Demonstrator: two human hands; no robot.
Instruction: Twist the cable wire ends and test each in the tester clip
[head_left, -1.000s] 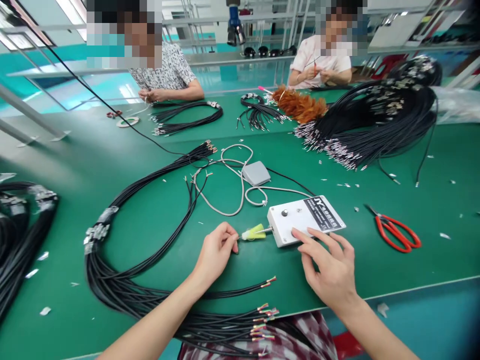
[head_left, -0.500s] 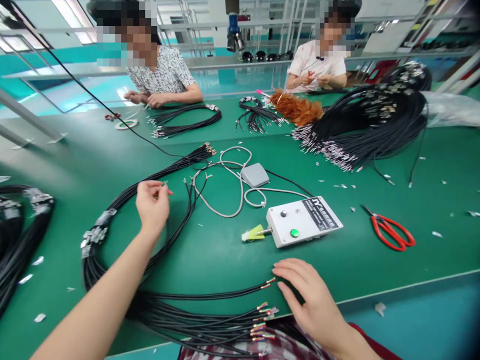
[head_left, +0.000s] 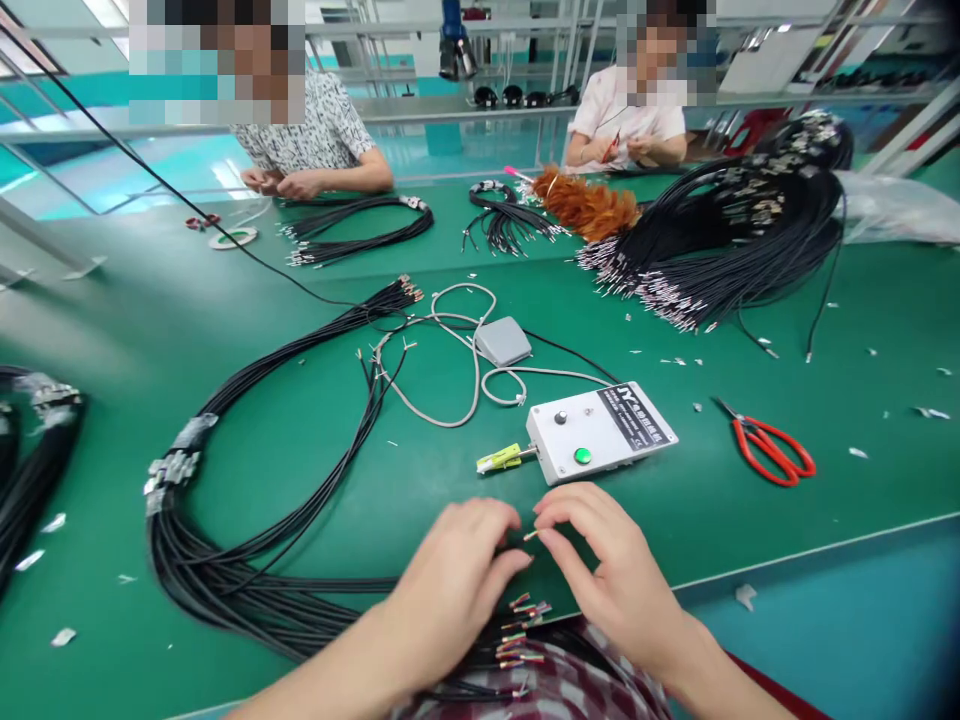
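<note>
My left hand [head_left: 469, 575] is closed around a black cable close to its stripped end, most of the cable being hidden behind the fingers. From the right, my right hand [head_left: 600, 555] pinches the thin wire ends [head_left: 532, 536] of that cable between thumb and fingers. Below both hands, a bundle of black cables [head_left: 247, 605] fans out toward my lap, its ends showing coloured wires [head_left: 517, 650]. Just above them lies a white control box [head_left: 600, 435] with a green button, a knob and a yellow-green clip [head_left: 500, 459] on its shaft.
Red-handled cutters [head_left: 769, 450] lie to the right. A grey foot pedal [head_left: 503, 341] with a looping cord rests behind the box. Coiled cables [head_left: 360, 228], a large cable heap [head_left: 720, 240] and an orange-brown duster [head_left: 585, 203] lie farther back. Two people work across the table.
My left hand has come from the cables at the left down to the cable end beside my right hand. My right fingers have closed on the wires. The view has shifted slightly.
</note>
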